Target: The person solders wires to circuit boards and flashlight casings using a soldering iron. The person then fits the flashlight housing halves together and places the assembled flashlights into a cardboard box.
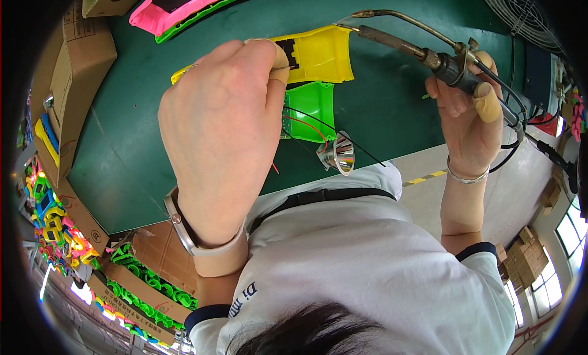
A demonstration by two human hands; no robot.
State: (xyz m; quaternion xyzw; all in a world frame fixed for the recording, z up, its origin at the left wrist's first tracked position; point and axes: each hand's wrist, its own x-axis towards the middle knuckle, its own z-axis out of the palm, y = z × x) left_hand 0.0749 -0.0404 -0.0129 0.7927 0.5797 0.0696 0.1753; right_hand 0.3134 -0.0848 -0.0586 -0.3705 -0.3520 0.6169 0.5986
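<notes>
Left hand [223,134] frame centre, pinching yellow shell [318,52] at upper centre; green shell [309,110] just below. Right hand [468,110] upper right, gripping soldering iron [416,49], tip near yellow shell.

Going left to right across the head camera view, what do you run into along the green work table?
Cardboard box → left hand pinching the yellow plastic shell → green plastic shell → silver reflector cone → soldering iron → right hand.

Left hand's [223,131] fingers [278,64] over yellow shell [321,52]
</notes>
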